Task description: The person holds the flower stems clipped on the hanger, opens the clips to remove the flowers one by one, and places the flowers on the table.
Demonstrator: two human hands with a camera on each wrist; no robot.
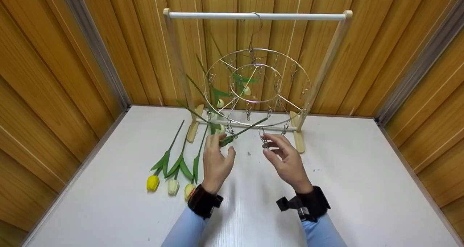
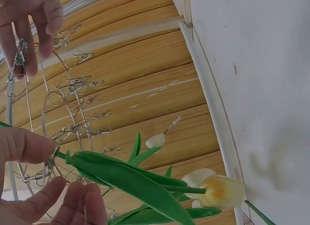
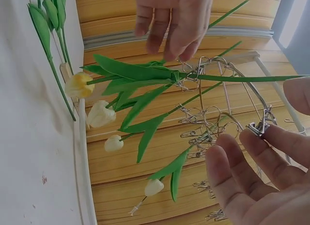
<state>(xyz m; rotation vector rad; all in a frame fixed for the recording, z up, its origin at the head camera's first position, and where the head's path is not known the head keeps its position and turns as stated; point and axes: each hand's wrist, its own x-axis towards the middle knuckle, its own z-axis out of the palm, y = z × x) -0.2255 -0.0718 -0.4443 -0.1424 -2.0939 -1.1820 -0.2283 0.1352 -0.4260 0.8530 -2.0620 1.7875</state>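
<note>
My left hand (image 1: 217, 162) is beside an artificial tulip hanging bloom-down from the front left of a round metal clip hanger (image 1: 258, 101). Its fingers are loosely bent by the stem, near the green leaves (image 2: 131, 179); the cream-yellow bloom (image 2: 223, 191) hangs below. My right hand (image 1: 290, 162) is at the ring's front edge, fingers spread and slightly bent. A metal clip (image 3: 261, 125) rests against its fingertips, the thumb standing apart from it. More white tulips (image 3: 154, 187) hang from clips along the ring's left side.
The hanger hooks over a white bar (image 1: 224, 15) on a wooden-footed stand. On the white table (image 1: 119, 203), left of my left hand, lie a yellow tulip (image 1: 152, 183), a white tulip (image 1: 173, 186) and a pale yellow tulip (image 1: 189, 192). Wood-patterned panels (image 1: 362, 58) surround the table.
</note>
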